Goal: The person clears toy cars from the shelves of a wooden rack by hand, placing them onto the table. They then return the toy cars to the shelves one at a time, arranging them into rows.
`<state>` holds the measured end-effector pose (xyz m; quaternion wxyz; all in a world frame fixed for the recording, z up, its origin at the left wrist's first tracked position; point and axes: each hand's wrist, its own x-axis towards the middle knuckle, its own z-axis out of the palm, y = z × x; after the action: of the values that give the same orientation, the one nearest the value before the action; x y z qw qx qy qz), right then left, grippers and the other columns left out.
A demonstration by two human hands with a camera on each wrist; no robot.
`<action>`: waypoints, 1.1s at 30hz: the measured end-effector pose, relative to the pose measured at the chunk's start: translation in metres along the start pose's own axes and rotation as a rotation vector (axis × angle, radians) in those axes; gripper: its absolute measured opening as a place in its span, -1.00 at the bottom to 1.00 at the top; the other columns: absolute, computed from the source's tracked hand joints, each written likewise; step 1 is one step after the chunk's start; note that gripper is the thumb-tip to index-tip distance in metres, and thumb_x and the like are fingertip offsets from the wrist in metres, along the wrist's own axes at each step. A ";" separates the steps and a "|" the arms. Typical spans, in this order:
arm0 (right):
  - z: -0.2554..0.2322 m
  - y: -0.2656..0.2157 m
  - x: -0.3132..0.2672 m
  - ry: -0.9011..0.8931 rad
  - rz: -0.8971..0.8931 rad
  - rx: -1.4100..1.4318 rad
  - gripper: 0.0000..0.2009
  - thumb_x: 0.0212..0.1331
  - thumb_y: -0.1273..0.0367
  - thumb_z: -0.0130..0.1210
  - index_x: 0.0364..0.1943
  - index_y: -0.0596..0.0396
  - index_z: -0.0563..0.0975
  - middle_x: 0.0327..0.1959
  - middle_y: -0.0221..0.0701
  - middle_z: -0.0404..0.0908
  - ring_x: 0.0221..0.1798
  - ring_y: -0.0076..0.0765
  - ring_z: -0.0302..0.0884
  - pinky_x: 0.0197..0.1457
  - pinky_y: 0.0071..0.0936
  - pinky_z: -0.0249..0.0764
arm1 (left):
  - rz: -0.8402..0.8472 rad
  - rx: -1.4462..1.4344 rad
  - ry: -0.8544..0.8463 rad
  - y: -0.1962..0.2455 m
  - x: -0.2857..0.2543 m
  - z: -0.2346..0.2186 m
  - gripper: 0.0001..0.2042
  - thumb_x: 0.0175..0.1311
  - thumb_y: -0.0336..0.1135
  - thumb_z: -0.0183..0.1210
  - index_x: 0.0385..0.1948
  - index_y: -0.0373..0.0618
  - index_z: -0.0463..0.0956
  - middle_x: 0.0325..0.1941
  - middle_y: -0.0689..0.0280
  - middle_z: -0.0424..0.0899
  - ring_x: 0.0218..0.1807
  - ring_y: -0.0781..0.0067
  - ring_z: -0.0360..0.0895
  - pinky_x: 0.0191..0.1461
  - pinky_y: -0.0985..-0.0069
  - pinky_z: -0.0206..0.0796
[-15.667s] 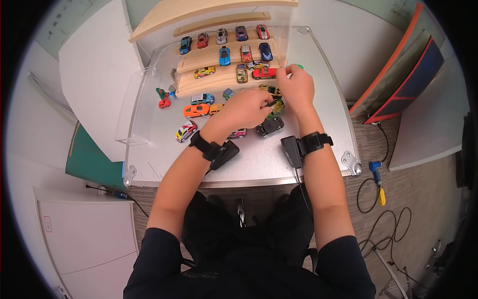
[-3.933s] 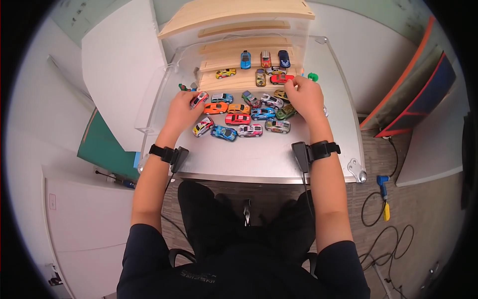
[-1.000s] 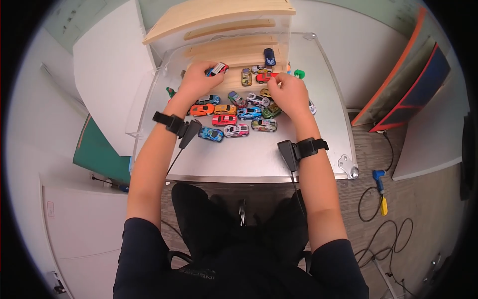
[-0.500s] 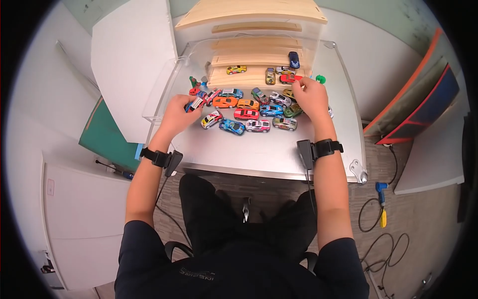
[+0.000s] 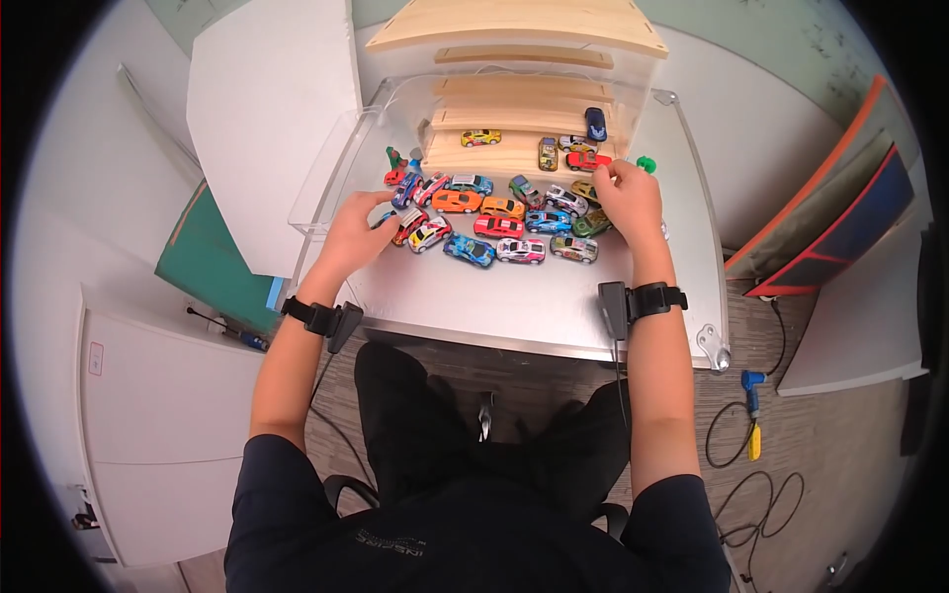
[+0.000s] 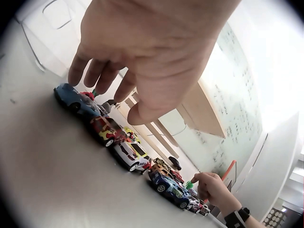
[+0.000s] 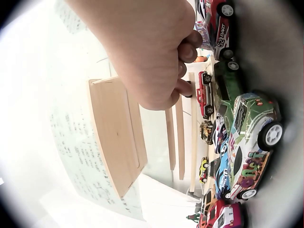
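Observation:
My left hand (image 5: 353, 237) hovers at the left end of a cluster of toy cars, fingers spread and extended. Below its fingertips in the left wrist view sit a blue toy car (image 6: 75, 99) and a red toy car with yellow markings (image 6: 105, 130). A white, red and yellow car (image 5: 430, 235) lies just right of them. My right hand (image 5: 635, 203) stays beside a red toy car (image 5: 587, 160) on the lowest wooden step, fingers loosely curled, nothing visible in them. Under it in the right wrist view are a green car (image 7: 227, 88) and a graffiti-patterned car (image 7: 251, 142).
A stepped wooden display (image 5: 455, 160) with clear sides stands behind the cluster. It bears a yellow car (image 5: 481, 138), a dark blue car (image 5: 595, 124) and a few others. Small green figures (image 5: 395, 158) stand at left. The silver tabletop (image 5: 514, 306) shows in front.
The left hand took cars from the display steps, brought them forward and left, and has now released them at the cluster's left end. The right hand stays beside the red car.

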<state>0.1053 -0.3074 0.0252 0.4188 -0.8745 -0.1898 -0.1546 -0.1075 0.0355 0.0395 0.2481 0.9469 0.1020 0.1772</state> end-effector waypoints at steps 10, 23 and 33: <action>-0.010 -0.012 -0.002 -0.073 0.052 0.004 -0.68 0.19 0.16 0.06 -0.33 0.11 0.70 -0.47 -0.13 0.69 -0.37 0.03 0.65 -0.23 -0.16 0.55 | 0.023 0.064 0.019 0.004 0.008 0.013 -0.67 0.19 -0.30 0.25 -0.01 -0.20 0.62 -0.08 0.06 0.61 -0.04 0.13 0.59 0.07 0.29 0.44; -0.011 -0.008 0.000 -0.005 0.122 0.003 -0.69 0.15 0.13 0.11 -0.45 0.06 0.67 -0.52 -0.14 0.67 -0.36 0.05 0.66 -0.22 -0.15 0.56 | 0.058 0.221 -0.278 0.170 0.138 0.100 -0.40 0.10 0.02 0.29 0.12 -0.24 0.56 0.01 -0.05 0.69 0.08 0.00 0.63 0.15 0.27 0.47; -0.012 -0.009 0.002 0.028 0.089 0.042 -0.71 0.15 0.16 0.11 -0.48 0.08 0.66 -0.49 -0.18 0.68 -0.37 0.04 0.66 -0.25 -0.14 0.56 | 0.025 0.339 -0.332 0.155 0.163 0.135 -0.45 0.04 -0.14 0.29 0.11 -0.23 0.58 0.05 -0.07 0.68 0.10 -0.01 0.62 0.20 0.26 0.43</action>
<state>0.1017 -0.3116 0.0395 0.4460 -0.8709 -0.1481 -0.1439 0.1107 -0.1096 0.0543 0.0965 0.9924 0.0764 0.0024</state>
